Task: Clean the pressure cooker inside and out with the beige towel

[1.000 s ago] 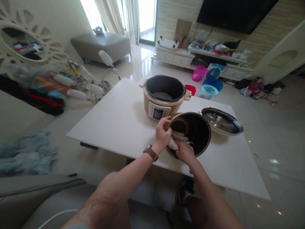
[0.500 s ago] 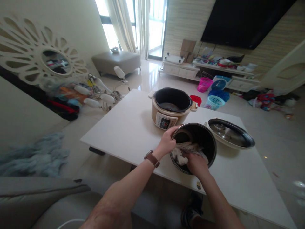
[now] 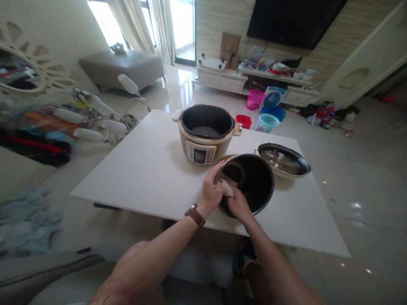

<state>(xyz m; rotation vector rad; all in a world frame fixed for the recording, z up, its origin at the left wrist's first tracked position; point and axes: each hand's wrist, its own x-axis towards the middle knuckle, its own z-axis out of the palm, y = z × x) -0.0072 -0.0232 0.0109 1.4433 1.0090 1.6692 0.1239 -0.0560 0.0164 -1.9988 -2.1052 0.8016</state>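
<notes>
A dark round inner pot [image 3: 257, 186] is tilted over the front of the white table, its mouth turned toward me. My left hand [image 3: 212, 190] grips its left rim, fingers wrapped round the edge. Inside the mouth, my right hand [image 3: 240, 205] is closed on a whitish cloth [image 3: 226, 188], pressed near the pot's left inner wall close to my left hand. Behind the pot stands the beige electric pressure cooker [image 3: 205, 134], lidless, with a control panel on its front. To the right lies the cooker's lid [image 3: 283, 160], underside up.
Under everything is the white table [image 3: 133, 169]. A red basket [image 3: 243, 121], a light blue basket [image 3: 267, 122] and a pink basket [image 3: 255, 99] stand on the floor beyond it. A lamp with white shades [image 3: 111, 126] is at the left.
My right hand has moved the cloth from the pot's lower middle to its left inner wall, beside my left hand. The cloth looks more bunched. The whole view has shifted.
</notes>
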